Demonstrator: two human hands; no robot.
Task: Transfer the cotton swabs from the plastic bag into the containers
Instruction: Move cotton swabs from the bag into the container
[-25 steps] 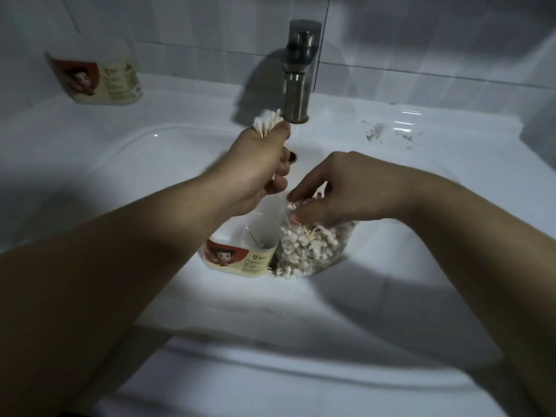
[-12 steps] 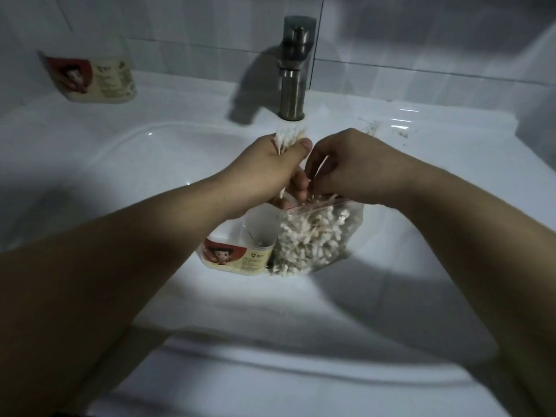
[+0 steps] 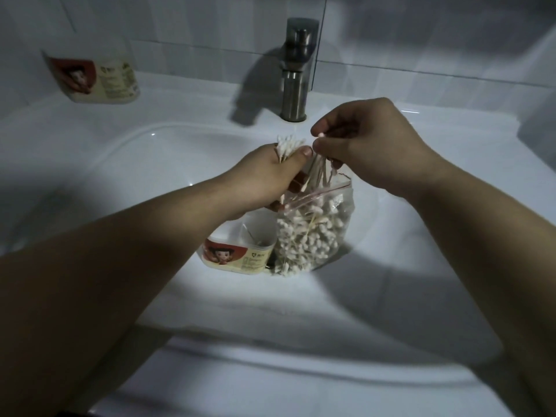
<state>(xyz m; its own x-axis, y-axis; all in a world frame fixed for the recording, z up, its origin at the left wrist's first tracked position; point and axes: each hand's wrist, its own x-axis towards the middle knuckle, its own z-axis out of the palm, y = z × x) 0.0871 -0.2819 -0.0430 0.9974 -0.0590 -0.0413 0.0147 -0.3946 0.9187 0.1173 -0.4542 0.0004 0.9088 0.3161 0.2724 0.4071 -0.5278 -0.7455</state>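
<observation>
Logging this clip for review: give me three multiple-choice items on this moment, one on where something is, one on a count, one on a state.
1. Where does the plastic bag of cotton swabs sit?
A. On the ledge by the tap
B. In the sink basin, beside a container
C. On the floor

2. How many labelled containers are in view?
A. One
B. Two
C. Four

3. What state is the bag's top in?
A. Open
B. Zipped shut
C. Knotted

Answers: 1 B, it stands in the basin against the near container. 2 B, a second container rests on the ledge. 3 A, the right hand draws swabs out of it while the left hand grips a bundle.
</observation>
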